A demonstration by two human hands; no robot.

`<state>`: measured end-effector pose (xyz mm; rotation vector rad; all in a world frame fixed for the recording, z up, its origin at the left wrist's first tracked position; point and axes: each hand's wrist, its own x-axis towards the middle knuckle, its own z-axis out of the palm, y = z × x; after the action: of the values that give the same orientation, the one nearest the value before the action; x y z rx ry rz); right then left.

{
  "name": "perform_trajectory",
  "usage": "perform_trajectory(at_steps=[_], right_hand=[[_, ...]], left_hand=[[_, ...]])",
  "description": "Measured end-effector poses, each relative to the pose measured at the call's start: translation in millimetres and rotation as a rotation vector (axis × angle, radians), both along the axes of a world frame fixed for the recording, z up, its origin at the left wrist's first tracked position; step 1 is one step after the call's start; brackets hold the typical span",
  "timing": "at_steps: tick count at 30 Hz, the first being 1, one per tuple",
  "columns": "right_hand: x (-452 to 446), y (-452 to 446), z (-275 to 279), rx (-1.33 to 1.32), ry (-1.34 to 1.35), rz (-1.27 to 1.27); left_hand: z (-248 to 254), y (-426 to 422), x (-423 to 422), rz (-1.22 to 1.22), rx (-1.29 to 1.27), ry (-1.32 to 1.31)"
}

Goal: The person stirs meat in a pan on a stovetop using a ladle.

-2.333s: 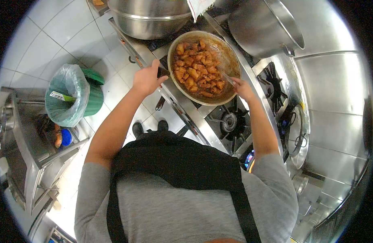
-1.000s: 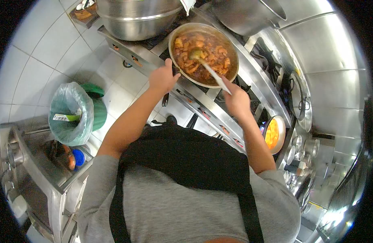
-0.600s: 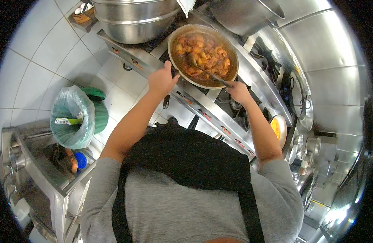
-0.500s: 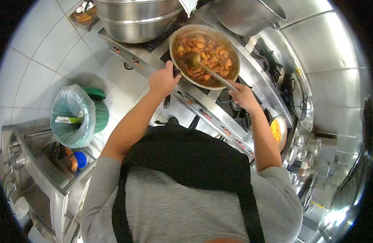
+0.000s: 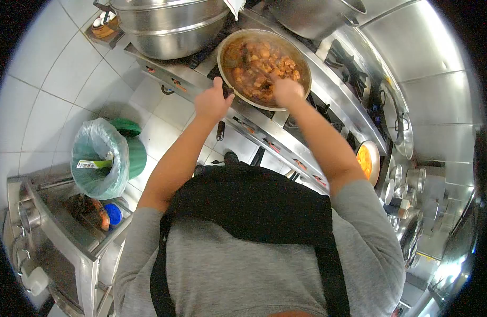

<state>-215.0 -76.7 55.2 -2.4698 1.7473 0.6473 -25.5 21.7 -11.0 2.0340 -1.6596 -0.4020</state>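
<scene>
A wide round pan (image 5: 220,64) of browned chunks in dark sauce (image 5: 264,55) sits on the stove. At its near left side my left hand (image 5: 212,101) is closed around the dark pan handle (image 5: 228,92). Over the near right part of the pan, my right hand (image 5: 289,93) is blurred by motion and closed on a long-handled metal spoon (image 5: 263,73). The spoon reaches into the food, and its bowl is hard to make out among the chunks.
A large steel pot (image 5: 169,34) stands left of the pan, another pot (image 5: 317,16) behind it. A smaller pan with orange-yellow contents (image 5: 365,161) is at right. A lined green bin (image 5: 137,158) and steel counter (image 5: 58,253) stand at left.
My right hand has moved left and up over the pan, pushing the spoon further into the food. My left hand stays on the pan handle. The view has shifted slightly.
</scene>
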Motion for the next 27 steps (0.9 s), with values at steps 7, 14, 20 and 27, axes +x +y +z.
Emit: perform_trajectory(at_steps=[7,14,20,27], right_hand=[[-151,24,3,-0.029,-0.599,-0.124],[-206,61,-3,0.153,-0.829,-0.490],[-231,76,51,0.064,-0.643,-0.341],[-173,19,-28,-0.200,-0.282,-0.141]], left_hand=[[3,-10,8,0.004,0.045,-0.061],[6,-13,17,-0.006,0.051,-0.111],[12,-14,20,-0.005,0.078,-0.161],[1,-18,27,-0.096,0.019,-0.162]])
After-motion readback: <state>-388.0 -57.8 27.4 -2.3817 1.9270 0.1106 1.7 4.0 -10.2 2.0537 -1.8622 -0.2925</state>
